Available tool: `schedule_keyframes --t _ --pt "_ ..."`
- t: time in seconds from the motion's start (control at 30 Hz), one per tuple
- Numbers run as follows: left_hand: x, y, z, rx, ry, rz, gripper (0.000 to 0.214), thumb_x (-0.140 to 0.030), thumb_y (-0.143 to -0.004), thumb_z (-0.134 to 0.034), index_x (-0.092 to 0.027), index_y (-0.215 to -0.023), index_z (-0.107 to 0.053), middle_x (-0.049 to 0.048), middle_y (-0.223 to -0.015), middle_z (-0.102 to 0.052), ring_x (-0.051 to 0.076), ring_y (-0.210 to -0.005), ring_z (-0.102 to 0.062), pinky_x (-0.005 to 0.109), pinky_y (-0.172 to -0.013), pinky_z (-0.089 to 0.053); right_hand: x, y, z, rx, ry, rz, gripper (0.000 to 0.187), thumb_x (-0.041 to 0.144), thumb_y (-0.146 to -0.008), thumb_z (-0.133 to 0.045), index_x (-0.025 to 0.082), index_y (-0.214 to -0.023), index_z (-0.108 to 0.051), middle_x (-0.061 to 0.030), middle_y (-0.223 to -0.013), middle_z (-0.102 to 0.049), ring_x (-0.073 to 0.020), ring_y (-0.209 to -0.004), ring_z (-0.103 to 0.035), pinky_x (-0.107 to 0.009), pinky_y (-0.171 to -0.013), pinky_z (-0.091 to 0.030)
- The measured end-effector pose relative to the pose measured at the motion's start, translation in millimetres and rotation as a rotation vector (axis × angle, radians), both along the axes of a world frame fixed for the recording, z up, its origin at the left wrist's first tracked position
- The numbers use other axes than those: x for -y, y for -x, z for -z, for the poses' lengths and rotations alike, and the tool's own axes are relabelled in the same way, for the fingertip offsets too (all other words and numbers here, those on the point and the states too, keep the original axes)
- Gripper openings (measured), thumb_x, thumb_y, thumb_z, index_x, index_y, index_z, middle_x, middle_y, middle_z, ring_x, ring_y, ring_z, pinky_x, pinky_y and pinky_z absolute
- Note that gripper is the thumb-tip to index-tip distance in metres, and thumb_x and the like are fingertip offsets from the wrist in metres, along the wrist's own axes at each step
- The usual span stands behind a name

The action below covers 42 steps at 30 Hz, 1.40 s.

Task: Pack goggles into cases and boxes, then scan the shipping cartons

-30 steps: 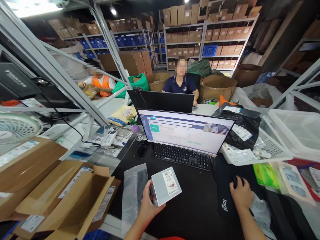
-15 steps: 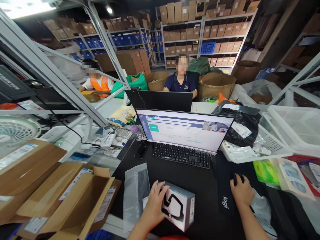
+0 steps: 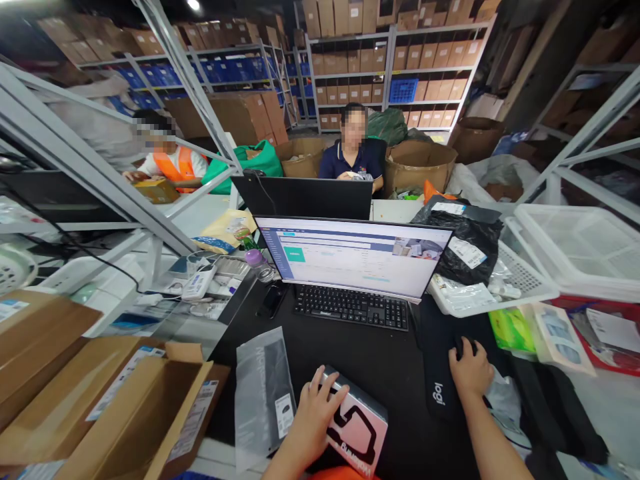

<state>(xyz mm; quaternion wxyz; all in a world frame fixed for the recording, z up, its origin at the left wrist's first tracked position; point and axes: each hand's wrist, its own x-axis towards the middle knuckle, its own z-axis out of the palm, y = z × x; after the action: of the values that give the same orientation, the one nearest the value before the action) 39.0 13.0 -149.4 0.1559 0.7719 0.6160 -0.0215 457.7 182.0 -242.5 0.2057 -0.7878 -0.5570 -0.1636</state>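
Observation:
My left hand [image 3: 314, 412] grips the left side of a small grey-and-white product box [image 3: 367, 419], fingers over its upper edge. A black loop-shaped picture and partly legible lettering are on the face turned up toward me; its lower end runs near the frame's bottom. Beside that hand lies a flat translucent plastic bag [image 3: 260, 393] with a white label. My right hand [image 3: 471, 370] rests curled over a dark computer mouse [image 3: 459, 345] on a black mouse pad [image 3: 434, 373]; the palm hides most of the mouse.
A keyboard [image 3: 350, 305] lies below a lit monitor [image 3: 350, 257]. Cardboard boxes [image 3: 125, 407] crowd the left, one open. At right, a white basket [image 3: 543, 283] holds bagged items. A phone [image 3: 271, 300] lies left of the keyboard. Two people sit beyond the desk.
The box in my left hand has tilted, its printed face turning up and the labelled end going out of sight. My right hand stays on the mouse. The view has shifted slightly right.

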Motion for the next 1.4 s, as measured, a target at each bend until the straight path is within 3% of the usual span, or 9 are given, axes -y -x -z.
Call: schedule_keyframes --t 0.27,0.57,1.0,1.4 --pt "-7 -10 -1.6 -0.031 0.079 -0.02 0.106 0.007 -0.06 -0.055 -0.042 -0.152 -0.038 0.001 -0.168 -0.027 0.035 -0.157 -0.001 0.057 -0.121 -0.016 -1 2 -0.6 -0.001 -0.008 0.017 0.037 0.032 -0.094 -0.051 0.02 -0.125 -0.067 -0.0156 -0.131 -0.056 -0.0256 -0.094 -0.06 -0.038 -0.077 -0.042" --pt "-14 -13 -7.3 -0.021 0.087 -0.008 0.118 0.006 -0.056 -0.056 -0.042 -0.158 -0.023 0.0001 -0.17 -0.021 0.035 -0.157 -0.002 0.057 -0.121 -0.015 0 1 -0.4 0.002 0.011 0.011 0.038 0.036 -0.096 -0.05 0.02 -0.125 -0.067 -0.0158 -0.134 -0.055 -0.026 -0.095 -0.06 -0.038 -0.078 -0.043" --pt "-22 -13 -1.7 -0.016 0.066 0.031 0.111 0.0 -0.055 -0.06 -0.039 -0.155 -0.033 0.002 -0.17 -0.019 0.036 -0.157 -0.001 0.055 -0.121 -0.015 0 0 0.8 -0.029 -0.01 0.002 0.044 0.034 -0.09 -0.054 0.019 -0.131 -0.063 -0.0185 -0.132 -0.053 -0.0274 -0.094 -0.059 -0.04 -0.079 -0.042" --pt "-20 -10 9.1 -0.014 0.032 0.04 0.112 -0.004 -0.056 -0.062 -0.038 -0.157 -0.029 0.0019 -0.171 -0.017 0.037 -0.156 -0.001 0.056 -0.12 -0.016 2 3 -2.5 -0.001 -0.048 -0.006 0.044 0.034 -0.089 -0.055 0.014 -0.127 -0.061 -0.0175 -0.131 -0.057 -0.0266 -0.092 -0.059 -0.041 -0.084 -0.039"
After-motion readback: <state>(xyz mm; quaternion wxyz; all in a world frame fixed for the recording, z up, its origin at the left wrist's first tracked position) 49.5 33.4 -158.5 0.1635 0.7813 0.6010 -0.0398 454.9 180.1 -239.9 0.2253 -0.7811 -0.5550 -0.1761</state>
